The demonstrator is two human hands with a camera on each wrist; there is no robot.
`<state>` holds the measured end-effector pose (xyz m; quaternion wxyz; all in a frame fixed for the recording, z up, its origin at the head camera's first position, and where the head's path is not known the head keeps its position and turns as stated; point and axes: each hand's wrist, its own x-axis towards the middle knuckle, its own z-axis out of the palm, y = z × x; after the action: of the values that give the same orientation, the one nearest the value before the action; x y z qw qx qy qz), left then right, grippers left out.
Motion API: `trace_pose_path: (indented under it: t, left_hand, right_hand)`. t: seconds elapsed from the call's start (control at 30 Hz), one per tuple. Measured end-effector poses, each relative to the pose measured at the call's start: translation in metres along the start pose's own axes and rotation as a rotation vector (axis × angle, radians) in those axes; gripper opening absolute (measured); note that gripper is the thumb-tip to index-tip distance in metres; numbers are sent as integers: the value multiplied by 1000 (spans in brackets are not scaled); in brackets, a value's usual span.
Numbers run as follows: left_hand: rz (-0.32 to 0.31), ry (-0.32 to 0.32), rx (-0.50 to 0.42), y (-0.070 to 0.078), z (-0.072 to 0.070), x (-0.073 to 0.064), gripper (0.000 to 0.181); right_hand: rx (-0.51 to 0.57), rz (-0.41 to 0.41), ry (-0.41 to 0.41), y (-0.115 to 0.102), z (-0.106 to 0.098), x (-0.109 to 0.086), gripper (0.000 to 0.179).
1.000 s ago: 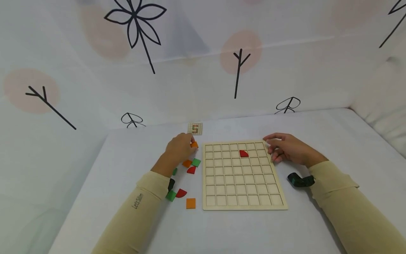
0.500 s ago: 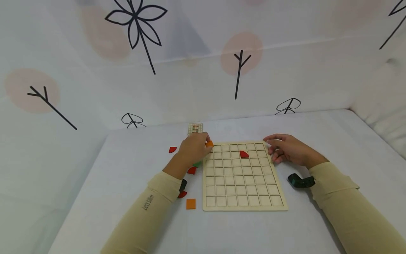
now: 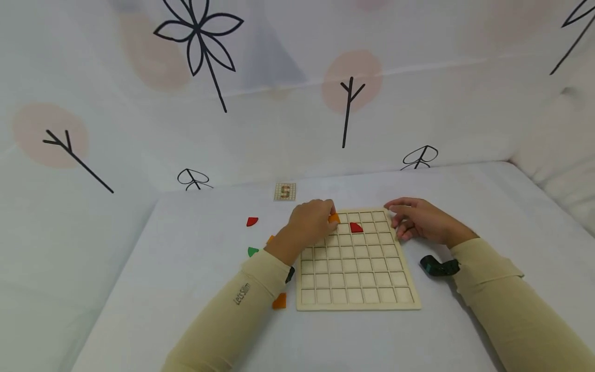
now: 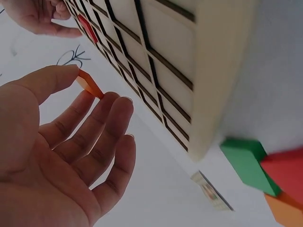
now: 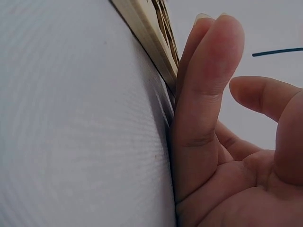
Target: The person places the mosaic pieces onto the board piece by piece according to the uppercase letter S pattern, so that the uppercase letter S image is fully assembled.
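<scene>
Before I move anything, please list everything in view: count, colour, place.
Grid board: one, beige, centre
Tabletop: one, white, under the board
Backdrop: one, white with drawings, behind
S card: one, pale, beyond the board
Placed piece: one, red, on the board
Loose pieces: two or more each, red, green, orange, left of the board
Held tile: one, orange, in the left grip
Sleeves: two, beige, one each side
Wrist devices: two, dark, by the sleeves
Left grip: one, bare, at the board's far left
Right grip: one, bare, beside the board's right edge
</scene>
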<state>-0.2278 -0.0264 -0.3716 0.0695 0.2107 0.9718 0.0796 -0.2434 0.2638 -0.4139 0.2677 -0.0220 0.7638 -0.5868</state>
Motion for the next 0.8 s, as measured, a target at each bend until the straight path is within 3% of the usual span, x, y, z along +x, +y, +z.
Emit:
trace_pose_path:
  t: [0.4, 0.8]
  left_hand:
    - [53, -9, 93, 16, 11, 5, 19]
    - [38, -40, 188, 24, 14, 10, 23]
  right_hand:
    - [-2, 14, 2, -3, 2, 0, 56]
    - [-8, 18, 7, -3, 1, -3, 56]
